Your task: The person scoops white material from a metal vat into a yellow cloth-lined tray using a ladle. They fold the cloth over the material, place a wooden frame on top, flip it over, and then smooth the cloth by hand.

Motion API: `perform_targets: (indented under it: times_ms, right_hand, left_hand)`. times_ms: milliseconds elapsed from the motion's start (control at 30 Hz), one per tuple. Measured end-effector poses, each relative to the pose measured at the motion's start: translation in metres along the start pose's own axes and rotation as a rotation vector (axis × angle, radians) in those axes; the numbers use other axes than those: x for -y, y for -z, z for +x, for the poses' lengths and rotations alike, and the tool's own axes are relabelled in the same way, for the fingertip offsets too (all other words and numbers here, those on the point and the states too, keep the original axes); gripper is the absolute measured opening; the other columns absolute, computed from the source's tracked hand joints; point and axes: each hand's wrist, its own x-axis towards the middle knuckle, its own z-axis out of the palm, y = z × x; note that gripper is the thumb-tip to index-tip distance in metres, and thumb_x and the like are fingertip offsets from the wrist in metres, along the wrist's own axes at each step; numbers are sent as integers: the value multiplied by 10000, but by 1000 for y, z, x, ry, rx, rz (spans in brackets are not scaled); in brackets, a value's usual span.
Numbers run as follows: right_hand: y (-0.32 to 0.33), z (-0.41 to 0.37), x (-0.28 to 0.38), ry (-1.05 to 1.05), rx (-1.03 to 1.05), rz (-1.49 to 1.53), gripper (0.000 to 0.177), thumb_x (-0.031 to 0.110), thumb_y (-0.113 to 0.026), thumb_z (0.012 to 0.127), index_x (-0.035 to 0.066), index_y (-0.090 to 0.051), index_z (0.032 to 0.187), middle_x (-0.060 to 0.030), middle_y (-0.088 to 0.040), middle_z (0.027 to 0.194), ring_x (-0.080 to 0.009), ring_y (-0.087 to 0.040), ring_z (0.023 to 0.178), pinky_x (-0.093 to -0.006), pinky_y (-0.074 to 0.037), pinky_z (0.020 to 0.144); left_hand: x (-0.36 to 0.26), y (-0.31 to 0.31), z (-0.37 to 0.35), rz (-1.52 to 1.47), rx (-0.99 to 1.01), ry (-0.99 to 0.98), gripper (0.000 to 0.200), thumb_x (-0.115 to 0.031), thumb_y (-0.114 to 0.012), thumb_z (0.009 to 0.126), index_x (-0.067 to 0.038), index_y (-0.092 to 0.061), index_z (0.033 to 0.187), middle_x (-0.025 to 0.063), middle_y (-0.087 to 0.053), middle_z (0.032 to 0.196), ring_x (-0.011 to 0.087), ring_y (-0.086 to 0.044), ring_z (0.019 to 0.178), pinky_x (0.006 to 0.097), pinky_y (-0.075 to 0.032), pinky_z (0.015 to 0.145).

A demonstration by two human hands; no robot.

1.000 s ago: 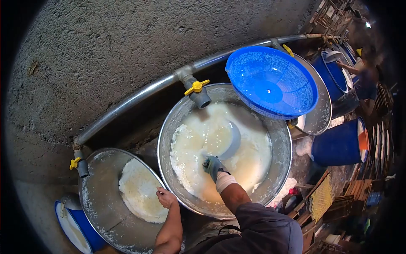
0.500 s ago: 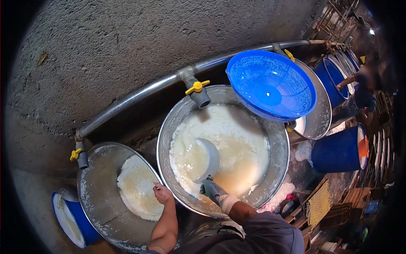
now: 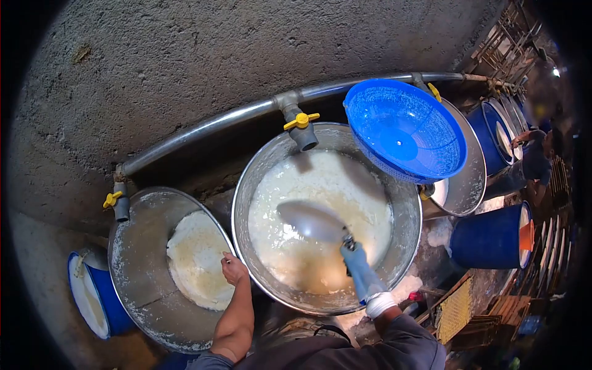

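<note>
My right hand (image 3: 356, 262), in a grey-blue glove, grips the handle of a wide, shiny metal scoop (image 3: 308, 220). The scoop is tilted over the large metal vat (image 3: 243, 185) in front of me, at or just above the surface of the whitish, foamy liquid (image 3: 333, 176). Part of the liquid near me looks tan. My bare left hand (image 3: 234, 269) is closed at the rim of a second metal vat (image 3: 139, 296) on the left, close to where the two vats meet. Pale, thick material (image 3: 200, 265) lies in that vat.
A blue plastic basket (image 3: 407, 132) sits over the middle vat's right rim. A metal pipe (image 3: 203, 129) with yellow-handled valves (image 3: 301, 121) runs along the wall. Blue barrels (image 3: 487, 237) stand right and left. Another person (image 3: 536, 151) works at the far right.
The scoop has moved right and turned, from dipping at the left of the liquid to lying tilted over its middle. My left hand stays by the rim. The view has shifted slightly.
</note>
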Motion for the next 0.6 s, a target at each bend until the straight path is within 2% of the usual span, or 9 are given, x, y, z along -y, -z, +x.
perform_targets:
  times_ms: [100,233,300,333,400,433,500,600]
  right_hand:
    - [19,34,30,-39,-243,3,304,291,-689,840,49,-561,973,-101,-628,677,-200,-631,550,-362,-517,512]
    - [23,91,16,-18,-276,126,331,307,-662,866,37,-566,1032,-117,-653,712,-220,-649,576,-370,-524,549]
    - [21,106,4,-141,-108,151,284,259,-663,868,41,-566,1021,-105,-630,692,-220,-621,541,-381,-504,494]
    - [18,109,-4,-148,-105,151,284,259,-663,868,41,-566,1021,-105,-630,692,-220,-621,541,-381,-504,494]
    - [13,105,-15,-270,70,224,192,217,-674,863,73,-582,948,-76,-593,661,-209,-574,494,-387,-463,421]
    - [11,103,-20,-274,78,217,192,217,-674,863,73,-582,948,-76,-593,661,-209,-574,494,-387,-463,421]
    - [11,92,-25,-483,289,165,139,184,-682,873,95,-577,857,-55,-556,630,-197,-529,454,-383,-428,380]
    - [9,73,-38,-503,404,196,161,176,-681,893,101,-567,807,-51,-551,618,-197,-524,444,-384,-417,362]
  left_hand:
    - [0,1,-2,3,13,-15,646,-608,-348,995,-65,-679,1108,219,-714,1087,456,-637,1065,577,-466,923]
    - [-6,4,-8,-9,-11,-7,644,-602,-354,992,-67,-690,1115,220,-718,1081,460,-638,1061,578,-467,921]
    - [-6,4,-6,-2,-21,-12,645,-600,-355,991,-66,-694,1116,222,-718,1077,462,-638,1059,578,-467,922]
    - [-5,3,-5,-8,-22,-14,643,-599,-356,990,-67,-697,1114,224,-718,1075,464,-637,1056,577,-466,923]
    - [-3,3,-6,-8,-25,-6,641,-597,-358,990,-69,-699,1112,226,-718,1072,466,-637,1053,577,-465,924]
    - [-4,2,-6,-11,-26,-12,643,-599,-357,990,-68,-698,1113,228,-717,1073,468,-636,1050,577,-466,923]
    - [-3,1,-4,-14,-32,-17,649,-603,-352,992,-65,-695,1112,231,-715,1075,470,-637,1042,579,-468,917]
    - [-4,2,-5,-9,-26,-15,652,-605,-348,995,-65,-692,1113,231,-714,1078,471,-637,1042,580,-468,917]
